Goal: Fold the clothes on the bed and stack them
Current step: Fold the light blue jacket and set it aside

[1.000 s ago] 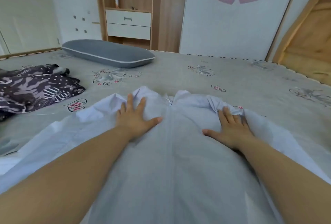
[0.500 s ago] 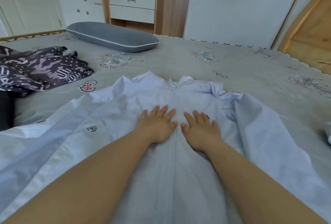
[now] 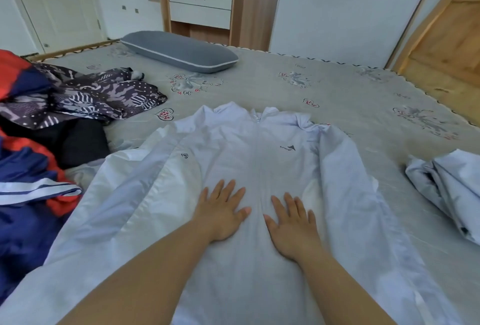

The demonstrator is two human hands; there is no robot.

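- the white jacket is lying spread face up on the bed, collar pointing toward the grey pillow, sleeves still out to both sides.
- the left hand and right hand are pressing flat on the jacket's front, fingers straight and spread, gripping nothing, one on each side of the zip line.
- judging by this, the jacket is only being smoothed; no fold is showing in it yet.
- a pale bundle is sitting to the right of the jacket; whether it is properly folded is hard to tell.
- left of the jacket, a patterned dark garment, a red and blue garment and something black are lying in a loose heap, apparently still waiting.
- so most of the task seems to be left, and no neat stack is showing.
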